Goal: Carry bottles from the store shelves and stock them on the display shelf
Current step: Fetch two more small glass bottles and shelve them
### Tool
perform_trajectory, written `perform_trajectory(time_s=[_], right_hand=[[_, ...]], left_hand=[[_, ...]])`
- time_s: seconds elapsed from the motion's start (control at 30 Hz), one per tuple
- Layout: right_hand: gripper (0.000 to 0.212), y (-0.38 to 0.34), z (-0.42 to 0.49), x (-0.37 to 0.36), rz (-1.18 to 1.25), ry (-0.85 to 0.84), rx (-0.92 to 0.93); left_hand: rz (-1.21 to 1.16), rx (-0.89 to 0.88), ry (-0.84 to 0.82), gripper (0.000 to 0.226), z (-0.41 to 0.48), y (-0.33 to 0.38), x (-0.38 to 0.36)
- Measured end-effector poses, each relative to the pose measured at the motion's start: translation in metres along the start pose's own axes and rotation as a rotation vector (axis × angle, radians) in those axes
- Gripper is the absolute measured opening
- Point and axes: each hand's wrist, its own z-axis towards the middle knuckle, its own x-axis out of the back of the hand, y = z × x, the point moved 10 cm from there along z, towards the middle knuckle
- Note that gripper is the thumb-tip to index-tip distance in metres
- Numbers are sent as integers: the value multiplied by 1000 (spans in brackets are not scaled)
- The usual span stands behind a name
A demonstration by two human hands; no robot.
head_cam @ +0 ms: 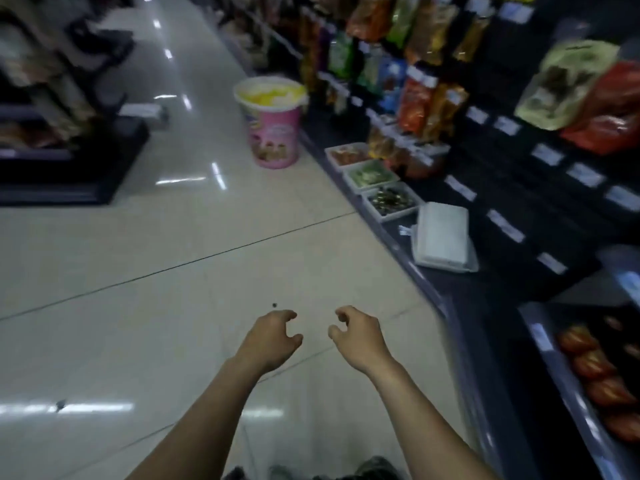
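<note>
Both my arms reach forward over the tiled aisle floor. My left hand (270,337) and my right hand (360,336) hover side by side, fingers curled loosely and apart, with nothing in either. Dark shelves (502,188) of snack bags run along the right side of the aisle. A few bottle-like items (341,53) stand on the far part of those shelves, too blurred to tell for sure. The whole view is blurred by motion.
A large pink-and-white cup-shaped display bin (273,123) stands on the floor by the right shelf. Small trays (391,202) and a white closed box (441,237) sit on the low shelf ledge. Red packets (599,379) lie at lower right. Another shelf unit (62,133) stands far left.
</note>
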Motion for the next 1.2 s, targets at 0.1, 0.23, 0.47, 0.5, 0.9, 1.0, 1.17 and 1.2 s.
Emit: perform_trajectory(time_s=[0.1,0.23,0.47,0.5,0.9,1.0,1.17,1.2], right_hand=[[48,-68,32,-65,-39,-127,62],[48,-152,68,-145,-119,-292,163],[48,-296,154,-274,-253,-499,323],[48,-319,169,-291,-259,-520,345],[50,-624,261,-518,-370,-813,632],[50,-688,273,-587,-419,-860,684],[50,-802,302,-704,-473,-878,708],[50,-829,308,-725,-478,-879,708]], left_hand=[[-75,126,80,57,-3,-76,48],[-170,275,160,58,-5,-164,98],[-218,451,262,62,29,-303,205],[-219,480,279,62,37,-324,226],[-258,807,567,61,36,-552,466],[-312,859,610,62,34,-624,502],[-386,902,698,57,32,-756,587],[-397,912,716,56,29,-782,610]])
